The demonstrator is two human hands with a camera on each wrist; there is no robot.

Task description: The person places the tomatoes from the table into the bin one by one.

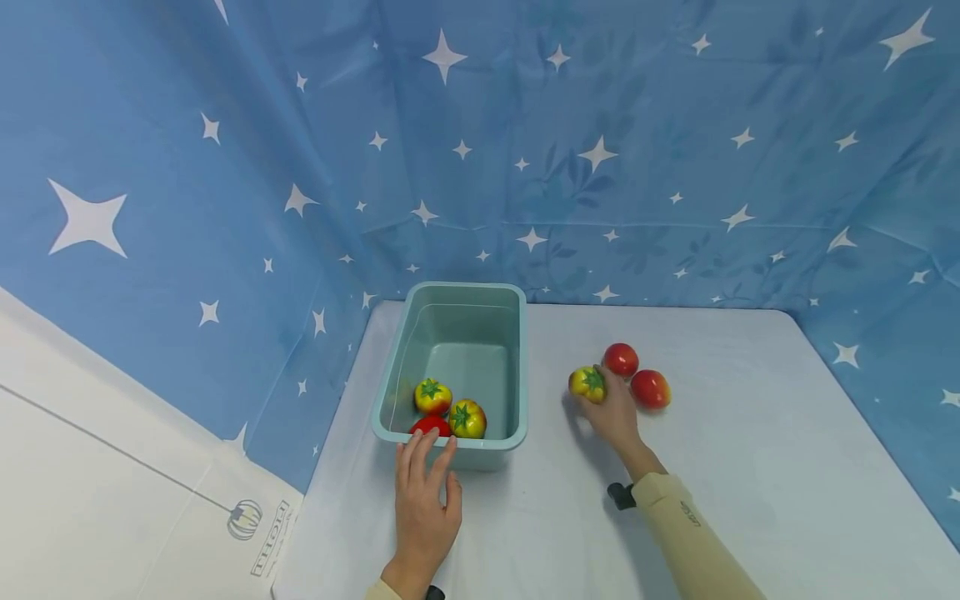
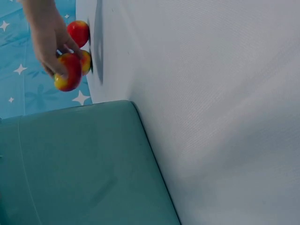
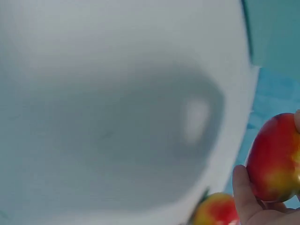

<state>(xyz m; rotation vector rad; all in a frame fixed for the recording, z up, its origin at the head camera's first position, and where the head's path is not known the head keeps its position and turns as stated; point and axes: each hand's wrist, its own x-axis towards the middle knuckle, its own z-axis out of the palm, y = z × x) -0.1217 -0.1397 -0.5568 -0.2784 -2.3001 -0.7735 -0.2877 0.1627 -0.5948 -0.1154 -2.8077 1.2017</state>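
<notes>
A blue star-printed curtain (image 1: 487, 108) is hung across the upper part of the head view, and below it a pale desk (image 1: 750, 467) is spread. The green bin (image 1: 519, 367) is placed on the desk near the centre of the frame. The left hand (image 1: 427, 508) is positioned at the bin's near edge, fingers extended and slightly spread, with nothing held; contact with the rim cannot be confirmed. By the right hand (image 1: 615, 412), right of centre, a yellow-red fruit (image 1: 587, 384) is gripped between curled fingers and thumb, apparently clear of the desk. The work is judged about half complete: three pieces, two yellow-green fruits (image 1: 468, 418) and a red fruit (image 1: 430, 426), are contained in the bin's lower end, one is in hand, and two red fruits (image 1: 621, 359) are left on the desk just beside the right hand. The red piece in the bin is partly hidden by the near rim and left fingertips. In the right wrist view, the gripped fruit is cut off at the right edge; in the left wrist view, the left hand is not shown.
</notes>
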